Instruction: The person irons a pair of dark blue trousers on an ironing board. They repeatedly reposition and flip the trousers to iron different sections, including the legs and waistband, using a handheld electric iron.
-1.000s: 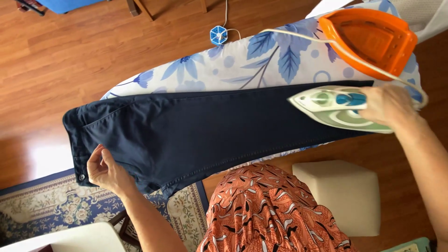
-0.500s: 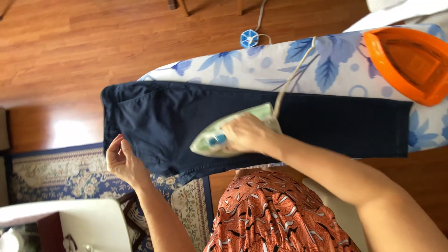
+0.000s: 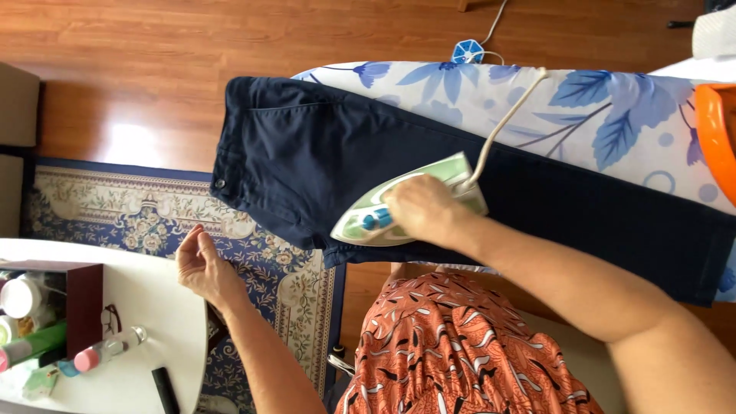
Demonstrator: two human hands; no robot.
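Observation:
Dark navy trousers (image 3: 307, 161) lie flat along an ironing board (image 3: 613, 107) with a blue floral cover, waistband at the left end. My right hand (image 3: 422, 211) grips the handle of a green and white steam iron (image 3: 376, 218), which rests on the trousers near their front edge, tip pointing left. Its pale cord (image 3: 502, 119) runs up across the board. My left hand (image 3: 201, 268) hovers off the trousers, over the patterned rug, fingers loosely curled and holding nothing.
An orange iron rest (image 3: 717, 130) sits at the board's right end. A white round table (image 3: 130, 353) at lower left carries bottles, glasses and a dark box. A patterned rug (image 3: 123, 211) and wooden floor lie below; a blue socket hub (image 3: 467, 52) is beyond the board.
The iron went from the right leg end to the upper leg. My left hand has let go of the waistband and hangs clear. The view has shifted left.

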